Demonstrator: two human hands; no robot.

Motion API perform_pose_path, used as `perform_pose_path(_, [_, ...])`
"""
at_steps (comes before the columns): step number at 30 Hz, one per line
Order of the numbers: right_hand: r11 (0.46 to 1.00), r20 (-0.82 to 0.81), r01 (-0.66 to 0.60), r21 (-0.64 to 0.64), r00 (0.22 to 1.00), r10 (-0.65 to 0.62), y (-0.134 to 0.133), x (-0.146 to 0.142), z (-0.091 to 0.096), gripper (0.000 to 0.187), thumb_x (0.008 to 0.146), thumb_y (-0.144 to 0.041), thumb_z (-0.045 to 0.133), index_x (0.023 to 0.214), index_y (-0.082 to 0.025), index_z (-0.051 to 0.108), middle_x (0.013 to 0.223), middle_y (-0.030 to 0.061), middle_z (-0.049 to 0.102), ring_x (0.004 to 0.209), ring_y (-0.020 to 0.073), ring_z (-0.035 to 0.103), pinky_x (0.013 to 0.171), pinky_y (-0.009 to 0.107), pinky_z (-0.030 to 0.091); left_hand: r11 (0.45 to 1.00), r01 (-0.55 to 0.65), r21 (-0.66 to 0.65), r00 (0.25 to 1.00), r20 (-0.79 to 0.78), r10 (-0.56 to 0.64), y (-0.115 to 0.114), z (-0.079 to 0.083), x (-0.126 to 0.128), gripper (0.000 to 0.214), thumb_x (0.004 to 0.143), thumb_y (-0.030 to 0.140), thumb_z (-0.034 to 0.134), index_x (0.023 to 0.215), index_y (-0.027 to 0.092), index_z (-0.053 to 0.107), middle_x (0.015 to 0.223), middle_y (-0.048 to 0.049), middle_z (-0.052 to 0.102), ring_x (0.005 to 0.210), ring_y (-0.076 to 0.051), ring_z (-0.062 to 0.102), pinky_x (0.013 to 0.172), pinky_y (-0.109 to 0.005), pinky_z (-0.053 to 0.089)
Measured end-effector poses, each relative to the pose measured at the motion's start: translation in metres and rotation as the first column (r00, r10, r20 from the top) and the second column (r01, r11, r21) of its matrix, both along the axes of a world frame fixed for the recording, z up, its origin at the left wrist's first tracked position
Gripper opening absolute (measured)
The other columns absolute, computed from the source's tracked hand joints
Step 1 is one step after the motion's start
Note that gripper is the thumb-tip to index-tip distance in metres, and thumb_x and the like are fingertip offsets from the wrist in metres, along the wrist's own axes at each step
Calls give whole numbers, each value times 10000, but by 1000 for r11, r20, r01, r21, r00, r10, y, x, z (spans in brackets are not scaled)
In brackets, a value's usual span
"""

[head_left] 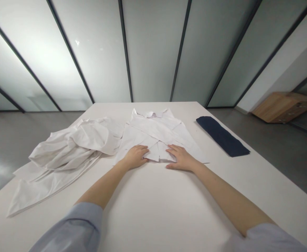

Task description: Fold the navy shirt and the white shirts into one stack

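A white collared shirt lies spread on the table in front of me, its collar at the far end and its sleeves seemingly folded across the body. My left hand rests on the left part of the shirt's near edge, fingers stretched inward. On the right part of that edge lies my right hand, its fingers spread on the fabric and its thumb near the tabletop. Both hands look open, touching the cloth without gripping it. Between them the hem shows a small slit.
A crumpled heap of white cloth covers the table's left side and touches the shirt. Toward the right edge lies a flat, folded navy cloth. The white table stands before frosted glass panels. A wooden cabinet is at far right.
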State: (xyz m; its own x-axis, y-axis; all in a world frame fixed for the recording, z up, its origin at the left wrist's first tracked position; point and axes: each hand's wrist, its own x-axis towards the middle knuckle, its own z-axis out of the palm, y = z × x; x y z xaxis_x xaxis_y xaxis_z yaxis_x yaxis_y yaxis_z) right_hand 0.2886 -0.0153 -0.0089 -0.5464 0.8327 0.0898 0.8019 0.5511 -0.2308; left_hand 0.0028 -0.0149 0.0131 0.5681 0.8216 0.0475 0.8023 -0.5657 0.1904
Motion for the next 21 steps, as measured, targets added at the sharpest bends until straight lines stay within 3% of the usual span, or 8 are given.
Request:
perform_pose_path(3, [998, -9, 10, 56, 1000, -9, 2, -2, -3, 638, 781, -587, 646, 1277, -188, 612, 1443, 158, 455, 1338, 304, 412, 1091, 460, 336, 1000, 2, 11, 1000, -6, -2, 2, -2, 1, 409, 810, 266, 562, 1214, 236, 618, 1363, -64, 564, 1256, -231, 514, 1079, -350, 378])
perform_pose_path(6, [994, -10, 14, 111, 1000, -13, 8, 1, -4, 429, 834, -359, 615, 1229, -194, 639, 1369, 123, 544, 1278, 262, 490, 1074, 423, 372, 998, -52, 32, 998, -20, 53, 3, -2, 1, 580, 793, 153, 520, 1365, 242, 491, 1375, -58, 554, 1229, -227, 532, 1045, -339, 395])
perform_pose_path(9, [988, 6, 71, 139, 997, -72, 15, 10, -4, 449, 804, -169, 549, 1246, -192, 626, 1337, 98, 577, 1243, 232, 525, 1067, 395, 386, 978, -179, 104, 982, -47, 185, 4, 1, -2, 698, 769, 72, 483, 1438, 242, 379, 1418, -70, 502, 1218, -251, 522, 1016, -382, 393])
perform_pose_path(15, [958, 5, 258, 127, 965, -261, 23, 32, 0, 561, 698, -24, 482, 1179, -247, 666, 1288, 28, 621, 1202, 206, 560, 1036, 347, 419, 873, -455, 175, 879, -71, 472, 8, 12, -18, 424, 783, 82, 477, 1167, 217, 595, 1191, -108, 617, 1153, -282, 530, 964, -426, 395])
perform_pose_path(18, [922, -19, 369, 116, 929, -369, 24, 36, 5, 495, 736, -49, 465, 1118, -260, 698, 1188, 21, 678, 1117, 222, 612, 966, 334, 462, 831, -516, 207, 844, -45, 535, 13, 13, -28, 354, 786, 103, 476, 1083, 207, 638, 1132, -102, 654, 1106, -277, 567, 933, -401, 417])
perform_pose_path(21, [880, -25, 463, 105, 886, -463, 23, 37, 9, 465, 771, -76, 466, 1137, -248, 695, 1171, 43, 684, 1076, 245, 629, 921, 335, 475, 839, -526, 140, 846, -16, 533, 18, 9, -38, 359, 770, 111, 481, 1065, 213, 657, 1106, -89, 684, 1083, -255, 597, 909, -346, 440])
